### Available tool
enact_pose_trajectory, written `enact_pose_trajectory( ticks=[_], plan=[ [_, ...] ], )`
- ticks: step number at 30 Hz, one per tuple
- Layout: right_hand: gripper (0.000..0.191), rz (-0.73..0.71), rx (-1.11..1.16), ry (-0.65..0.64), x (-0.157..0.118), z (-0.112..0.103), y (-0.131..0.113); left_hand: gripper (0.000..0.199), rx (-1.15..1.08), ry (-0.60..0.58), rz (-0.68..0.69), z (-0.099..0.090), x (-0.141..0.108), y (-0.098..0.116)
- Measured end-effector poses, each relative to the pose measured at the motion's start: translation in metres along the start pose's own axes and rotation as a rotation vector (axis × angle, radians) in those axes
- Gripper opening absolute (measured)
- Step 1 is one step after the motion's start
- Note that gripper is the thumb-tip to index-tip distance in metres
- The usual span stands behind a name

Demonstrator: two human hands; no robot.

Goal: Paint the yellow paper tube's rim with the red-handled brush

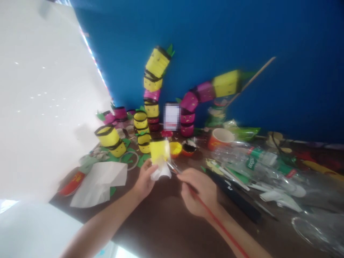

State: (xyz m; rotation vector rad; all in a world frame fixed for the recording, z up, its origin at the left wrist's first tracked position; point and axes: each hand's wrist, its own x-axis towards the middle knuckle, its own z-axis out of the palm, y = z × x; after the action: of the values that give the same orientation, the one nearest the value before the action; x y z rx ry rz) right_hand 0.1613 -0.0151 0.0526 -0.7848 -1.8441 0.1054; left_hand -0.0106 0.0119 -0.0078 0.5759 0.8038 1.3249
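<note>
My left hand (146, 179) is closed around the white lower part of a small piece painted yellow above (159, 150), with white paper (161, 172) at its base. In my right hand (200, 190) is a paintbrush (211, 215) with a long red handle, its tip touching or very near the yellow piece. Just behind stand a cup of yellow paint (175, 148) and a cup of black paint (189, 147). Motion blur hides the fine detail at the brush tip.
Stacked yellow and magenta painted segments (153, 84) lean on the blue wall, beside a second curved stack (189, 102). Clear plastic bottles (249, 161) and a black tool (233, 195) lie right. White paper (100, 179), a tape ring (129, 160) and a red cup (72, 183) lie left.
</note>
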Motion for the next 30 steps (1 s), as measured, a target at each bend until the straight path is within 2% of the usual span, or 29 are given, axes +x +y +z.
enact_pose_trajectory(
  ticks=[4,7,11,16,21,24,30],
  plan=[
    [0.023,0.047,-0.047,0.065,0.0014,0.0001,0.0014,0.031,0.002,0.007,0.000,0.0001,-0.0002,0.0000],
    [0.023,0.100,-0.055,0.051,0.0016,0.0022,0.0024,0.032,0.008,0.003,-0.002,-0.0007,-0.0001,-0.0005],
    [0.017,0.069,-0.038,0.013,-0.0003,0.0007,0.0017,0.030,0.013,0.003,0.004,-0.0003,-0.0007,-0.0002],
    [0.022,0.075,-0.054,0.070,0.0032,-0.0013,-0.0013,0.031,0.006,-0.012,0.008,0.0007,-0.0012,-0.0007],
    [0.019,0.034,-0.039,0.027,0.0032,-0.0002,-0.0021,0.033,0.022,-0.009,0.017,-0.0001,-0.0002,-0.0012],
    [0.018,-0.004,-0.058,0.055,0.0009,-0.0023,-0.0018,0.032,0.020,-0.010,0.020,-0.0001,-0.0002,-0.0010],
    [0.024,0.071,-0.091,0.098,0.0035,-0.0005,0.0001,0.035,0.018,-0.020,0.000,-0.0009,-0.0005,-0.0028]
  ],
)
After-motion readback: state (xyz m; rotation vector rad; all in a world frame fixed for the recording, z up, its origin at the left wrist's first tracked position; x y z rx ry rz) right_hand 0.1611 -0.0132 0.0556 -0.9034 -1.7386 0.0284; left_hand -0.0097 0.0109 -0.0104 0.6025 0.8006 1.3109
